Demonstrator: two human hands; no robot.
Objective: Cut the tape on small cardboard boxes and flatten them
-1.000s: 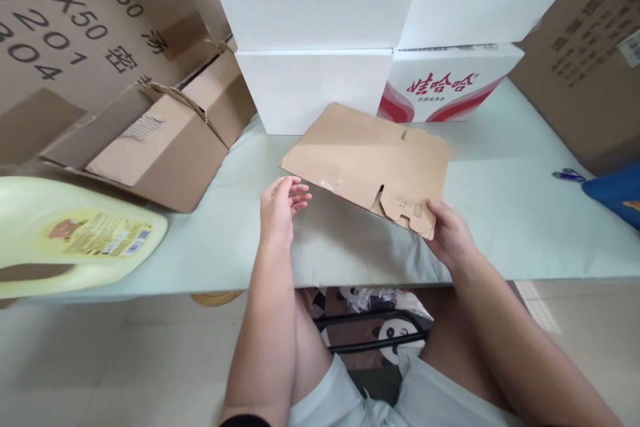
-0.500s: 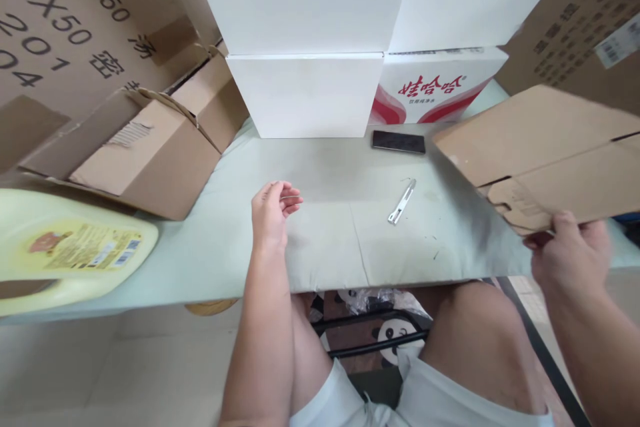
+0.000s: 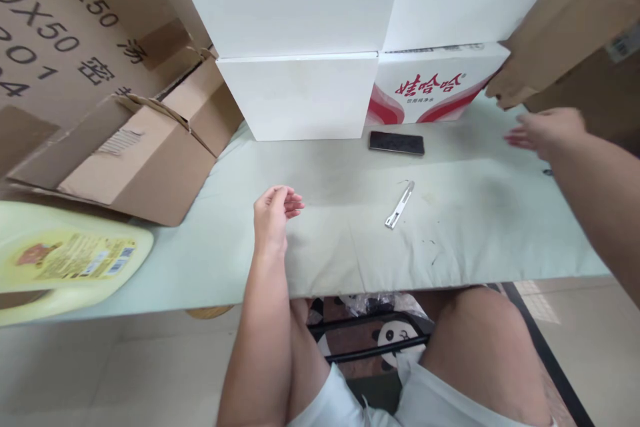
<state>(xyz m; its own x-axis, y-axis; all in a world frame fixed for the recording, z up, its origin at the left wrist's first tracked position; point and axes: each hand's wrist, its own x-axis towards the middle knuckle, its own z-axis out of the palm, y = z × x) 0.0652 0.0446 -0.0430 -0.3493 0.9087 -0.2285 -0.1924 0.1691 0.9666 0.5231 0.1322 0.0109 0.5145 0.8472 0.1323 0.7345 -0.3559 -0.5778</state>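
Note:
My left hand (image 3: pixel 274 213) hovers over the left middle of the green-covered table, its fingers loosely bent and apart, with nothing in them. Toward the right end, my right hand (image 3: pixel 550 130) reaches forward, slightly blurred, and appears empty with fingers extended. Just beyond it a flattened brown cardboard box (image 3: pixel 565 40) leans at the back right, apart from the fingers. Between my hands lies a silver utility knife (image 3: pixel 400 205). A dark smartphone (image 3: pixel 397 143) rests behind the knife.
White boxes (image 3: pixel 300 97) stand stacked along the back, one with red lettering (image 3: pixel 430 87). At left are an open cardboard box (image 3: pixel 165 167) and a pale yellow jug (image 3: pixel 75 260). The table's front edge runs above my knees.
My right hand has carried the flattened cardboard box from the right front to the back right and let go of it. My left hand has barely moved.

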